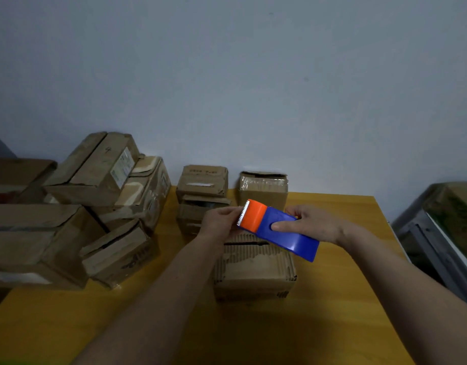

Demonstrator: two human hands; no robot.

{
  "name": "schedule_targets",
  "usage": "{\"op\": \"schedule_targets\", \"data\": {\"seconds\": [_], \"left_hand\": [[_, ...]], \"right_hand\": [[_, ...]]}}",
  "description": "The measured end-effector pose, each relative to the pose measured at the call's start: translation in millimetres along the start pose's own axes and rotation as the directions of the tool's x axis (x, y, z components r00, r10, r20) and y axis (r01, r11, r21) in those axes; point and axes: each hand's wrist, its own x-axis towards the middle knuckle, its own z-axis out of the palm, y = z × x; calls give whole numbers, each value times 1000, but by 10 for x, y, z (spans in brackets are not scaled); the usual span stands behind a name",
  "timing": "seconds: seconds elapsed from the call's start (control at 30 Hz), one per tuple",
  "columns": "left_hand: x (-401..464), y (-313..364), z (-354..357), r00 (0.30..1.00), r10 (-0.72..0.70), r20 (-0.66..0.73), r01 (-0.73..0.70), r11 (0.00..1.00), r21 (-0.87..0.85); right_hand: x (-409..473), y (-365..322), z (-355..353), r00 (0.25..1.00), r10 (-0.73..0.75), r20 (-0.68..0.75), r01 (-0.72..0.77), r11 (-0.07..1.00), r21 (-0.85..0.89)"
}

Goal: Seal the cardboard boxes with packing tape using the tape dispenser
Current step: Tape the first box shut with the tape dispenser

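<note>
A blue tape dispenser (285, 233) with an orange head and a white toothed blade is held above a worn cardboard box (253, 267) in the middle of the table. My right hand (311, 225) grips the blue body, thumb on its side. My left hand (222, 219) has its fingers pinched at the toothed blade end. I cannot tell whether tape is between those fingers. The box's top flaps lie down with a dark slit between them.
A yellow wooden table (345, 299) carries a pile of cardboard boxes (95, 206) at the left, two stacked small boxes (202, 191) and one taped box (264, 187) against the back wall. A plastic-covered object (443, 227) stands off the right edge.
</note>
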Motion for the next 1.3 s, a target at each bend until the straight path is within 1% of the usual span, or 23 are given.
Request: {"op": "schedule_targets", "data": {"seconds": [0.07,0.1,0.23,0.37,0.53,0.7,0.9,1.0,1.13,1.23,1.3], "left_hand": [[11,-34,-66,999,-13,-31,15,999,51],[14,-60,-114,998,-26,-52,28,998,53],[64,-165,-478,973,-25,-228,23,1000,-13],[100,-357,-658,957,-74,-281,57,996,-69],[230,-559,-730,895,-129,-428,81,988,-128],[347,-719,-733,831,-124,-543,111,992,-57],[434,-873,-774,795,-180,-579,181,982,-56],[474,-959,-784,790,-204,-578,185,978,-92],[545,-1031,-753,805,-238,-543,211,971,-113],[570,-1137,-697,806,-253,-535,251,965,-77],[579,-1209,-679,817,-247,-522,290,957,1]], "right_hand": [[40,-35,23,999,5,42,-7,999,39],[59,-36,20,998,9,60,-11,1000,23],[95,51,-26,987,86,135,-81,996,-42],[209,19,-6,980,123,157,-105,987,-119],[452,-174,83,985,138,105,-112,968,-223],[729,-278,241,986,164,36,-128,871,-475],[984,-202,446,967,253,42,-180,785,-592],[1035,-165,471,962,270,42,-194,782,-592],[1065,-170,417,958,286,29,-207,757,-620],[1081,-140,448,949,315,17,-229,726,-648],[1089,-133,467,950,311,-4,-237,715,-657]]}}
